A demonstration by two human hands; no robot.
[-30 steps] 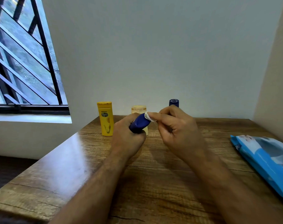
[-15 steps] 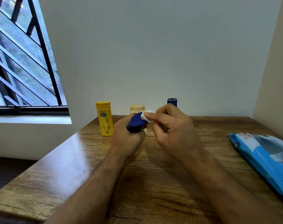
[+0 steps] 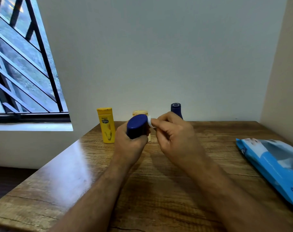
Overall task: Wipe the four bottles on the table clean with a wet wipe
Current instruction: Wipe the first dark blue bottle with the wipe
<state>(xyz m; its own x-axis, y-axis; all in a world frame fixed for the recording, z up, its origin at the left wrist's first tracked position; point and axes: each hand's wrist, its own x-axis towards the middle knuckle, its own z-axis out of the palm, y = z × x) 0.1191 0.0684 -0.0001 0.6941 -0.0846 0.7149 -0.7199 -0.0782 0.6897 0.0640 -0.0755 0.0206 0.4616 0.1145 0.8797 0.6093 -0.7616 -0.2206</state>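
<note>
My left hand (image 3: 130,144) grips a dark blue bottle (image 3: 137,126), lifted above the table and tilted so its end faces me. My right hand (image 3: 174,136) pinches a small white wet wipe (image 3: 149,122) against the bottle's right edge. A yellow bottle (image 3: 106,125) stands upright at the back left. A cream bottle (image 3: 140,113) stands behind my left hand, mostly hidden. Another dark blue bottle (image 3: 176,108) stands behind my right hand; only its top shows.
The wooden table (image 3: 159,190) ends at a wall behind the bottles. A blue pack of wipes (image 3: 274,166) lies at the right edge. A barred window (image 3: 22,72) is on the left.
The held blue bottle has tipped so its end faces me more squarely. My right hand with the wipe has shifted slightly along the bottle's edge.
</note>
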